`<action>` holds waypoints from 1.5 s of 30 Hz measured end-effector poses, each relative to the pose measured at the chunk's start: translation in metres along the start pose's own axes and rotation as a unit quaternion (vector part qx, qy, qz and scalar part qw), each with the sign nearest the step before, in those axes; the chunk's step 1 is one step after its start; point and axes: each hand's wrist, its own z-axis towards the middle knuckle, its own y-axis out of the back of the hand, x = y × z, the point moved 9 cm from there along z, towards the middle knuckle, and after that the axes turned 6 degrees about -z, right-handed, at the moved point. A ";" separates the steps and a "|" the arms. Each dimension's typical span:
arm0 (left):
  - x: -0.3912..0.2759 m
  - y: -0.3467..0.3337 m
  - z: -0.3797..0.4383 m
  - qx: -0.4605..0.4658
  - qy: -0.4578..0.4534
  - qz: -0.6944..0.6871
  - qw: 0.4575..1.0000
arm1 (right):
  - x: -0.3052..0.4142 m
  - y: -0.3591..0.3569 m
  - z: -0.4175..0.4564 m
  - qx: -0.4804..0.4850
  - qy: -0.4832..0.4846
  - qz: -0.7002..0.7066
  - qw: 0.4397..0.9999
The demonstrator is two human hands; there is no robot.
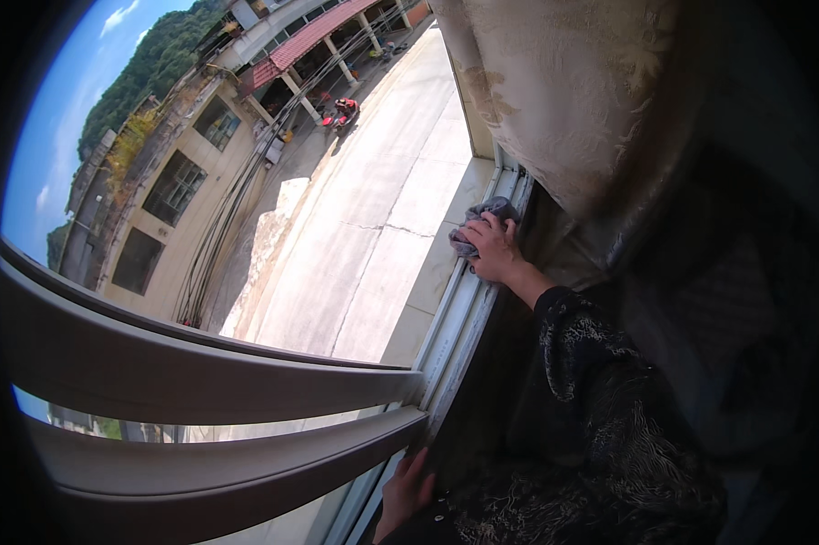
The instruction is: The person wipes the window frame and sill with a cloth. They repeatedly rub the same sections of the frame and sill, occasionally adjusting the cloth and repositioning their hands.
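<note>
My right hand presses a bunched grey cloth onto the sliding-window track at the bottom of the white frame. Its fingers curl over the cloth, which also reaches onto the tiled outer ledge. Lower down, my left hand rests by the inner edge of the same frame, below the ends of the sash stiles. Its fingers are a little apart, with nothing visible in them. Dark patterned sleeves cover both arms.
Two sash stiles cross the lower left. A patterned curtain hangs at the upper right, near my right hand. Outside, below the opening, lie a concrete road, overhead cables, buildings and a red motorcycle.
</note>
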 end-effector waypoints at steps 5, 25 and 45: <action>0.007 -0.007 0.008 0.004 0.051 -0.033 0.998 | -0.117 -0.001 0.076 -0.013 -0.099 -0.095 0.990; -0.010 0.008 -0.068 -0.077 -0.009 -0.027 0.997 | 0.163 0.022 -0.152 0.019 0.037 0.175 0.984; 0.029 -0.003 -0.068 -0.103 0.122 -0.008 0.987 | -0.103 0.008 0.084 0.091 -0.153 -0.137 0.974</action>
